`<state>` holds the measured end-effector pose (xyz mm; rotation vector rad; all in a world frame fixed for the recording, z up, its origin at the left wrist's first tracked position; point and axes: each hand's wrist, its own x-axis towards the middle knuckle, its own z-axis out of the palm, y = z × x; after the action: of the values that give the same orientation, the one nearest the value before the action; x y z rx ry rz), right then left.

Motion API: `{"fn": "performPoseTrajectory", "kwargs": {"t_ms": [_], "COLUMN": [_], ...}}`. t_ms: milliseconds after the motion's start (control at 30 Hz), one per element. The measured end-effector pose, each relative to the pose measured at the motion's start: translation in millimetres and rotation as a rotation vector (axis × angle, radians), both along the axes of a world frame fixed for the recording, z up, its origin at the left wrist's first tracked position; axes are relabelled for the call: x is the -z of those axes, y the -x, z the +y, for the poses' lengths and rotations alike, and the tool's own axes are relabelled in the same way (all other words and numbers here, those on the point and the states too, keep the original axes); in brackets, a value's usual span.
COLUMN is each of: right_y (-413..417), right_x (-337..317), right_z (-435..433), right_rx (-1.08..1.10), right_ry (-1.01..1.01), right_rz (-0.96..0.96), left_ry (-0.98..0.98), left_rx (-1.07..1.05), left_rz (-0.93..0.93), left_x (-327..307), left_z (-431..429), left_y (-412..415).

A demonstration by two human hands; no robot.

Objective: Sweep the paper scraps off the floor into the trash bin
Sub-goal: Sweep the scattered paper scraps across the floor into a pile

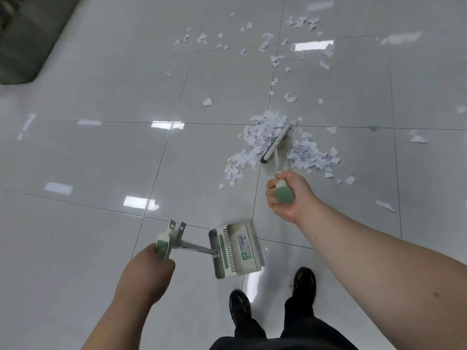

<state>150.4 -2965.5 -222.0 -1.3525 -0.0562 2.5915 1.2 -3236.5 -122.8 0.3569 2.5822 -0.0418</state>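
The right hand, right of centre, is clenched round the green grip of the broom, whose head sits on the floor in the middle of the main heap of scraps. Paper lies on both sides of the head: a thick pile to its upper left, a second one to its lower right. The left hand, lower centre, grasps the handle of the dustpan, which hangs tilted near the shoes, well apart from the heap and seemingly off the floor.

More loose scraps lie scattered toward the top of the frame, with a few stray ones at the right edge. No bin is in view; the dark shape at upper left cannot be identified.

Risks, as I judge them:
- With paper on both sides of the head, a stroke either way would leave half the heap behind.
- The scraps are light and the tiles glossy, so a fast stroke may scatter them.
- If the dustpan lip is not set flat, scraps could slide under it.
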Motion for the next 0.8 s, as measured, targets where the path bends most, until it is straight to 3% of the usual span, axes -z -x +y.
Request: {"fn": "performPoseTrajectory", "kwargs": {"t_ms": [133, 567, 800], "right_y": [-12.9, 22.9, 87.6], "right_x": [-24.0, -20.3, -5.5], "right_z": [-15.0, -22.9, -6.6], "right_rx": [-0.245, -0.692, -0.675], "right_ry": [-0.125, -0.049, 0.005], "right_rz": [-0.105, -0.016, -0.112], "left_ry": [-0.019, -0.083, -0.091], "left_rx": [-0.019, -0.054, -0.048], "left_rz": [0.028, 0.048, -0.009], "left_x": [-9.1, -16.6, 0.0], "left_z": [9.6, 3.9, 12.1], "left_y": [3.7, 35.4, 97.7]}}
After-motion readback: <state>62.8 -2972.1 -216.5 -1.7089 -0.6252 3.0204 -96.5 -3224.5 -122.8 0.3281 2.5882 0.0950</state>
